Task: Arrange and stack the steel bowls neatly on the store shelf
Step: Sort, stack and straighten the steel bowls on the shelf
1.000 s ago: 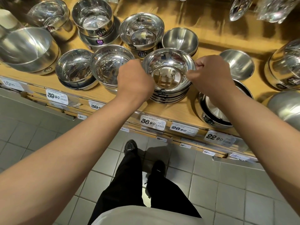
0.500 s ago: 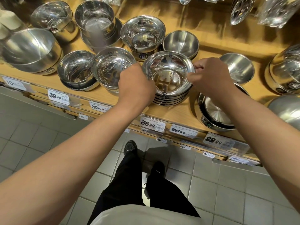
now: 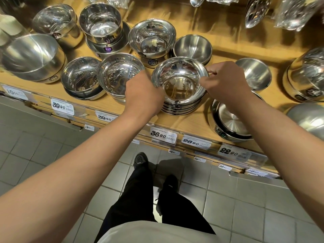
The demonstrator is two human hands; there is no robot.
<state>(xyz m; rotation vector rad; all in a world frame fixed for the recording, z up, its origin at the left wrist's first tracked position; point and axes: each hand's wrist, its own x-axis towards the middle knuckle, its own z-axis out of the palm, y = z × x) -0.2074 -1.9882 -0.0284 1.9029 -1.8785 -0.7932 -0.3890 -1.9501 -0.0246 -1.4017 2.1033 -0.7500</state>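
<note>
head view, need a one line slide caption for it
Both hands, left hand and right hand, grip the rim of the top bowl on a stack of steel bowls.

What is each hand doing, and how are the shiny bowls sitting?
left hand: grips the near-left rim of the top bowl
right hand: pinches its right rim
top bowl: upright, nested on the stack
stack of bowls: on the shelf, slightly uneven
shelf: holds many upright bowls

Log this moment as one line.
left hand: grips bowl stack rim | right hand: pinches opposite rim | stack on shelf
</note>
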